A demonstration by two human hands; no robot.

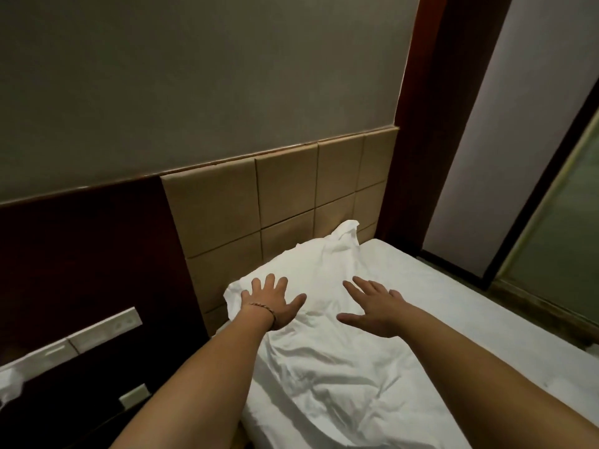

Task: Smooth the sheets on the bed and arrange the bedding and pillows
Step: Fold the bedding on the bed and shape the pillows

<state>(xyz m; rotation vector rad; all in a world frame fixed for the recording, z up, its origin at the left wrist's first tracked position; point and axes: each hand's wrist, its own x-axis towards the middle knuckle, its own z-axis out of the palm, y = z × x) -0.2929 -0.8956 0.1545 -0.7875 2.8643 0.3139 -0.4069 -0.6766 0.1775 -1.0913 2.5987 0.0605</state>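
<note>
Head view shows both hands spread flat, gripping nothing, the left hand [274, 303] pressing the white pillow [324, 306] at the padded headboard [285, 192], the right hand [376, 307] just above it; uneven pressure could slide the pillow across the sheet [453, 303]

Dim room: grey wall [194, 76] above a tan padded headboard [275, 202], dark wood panelling [81, 254] left
</note>
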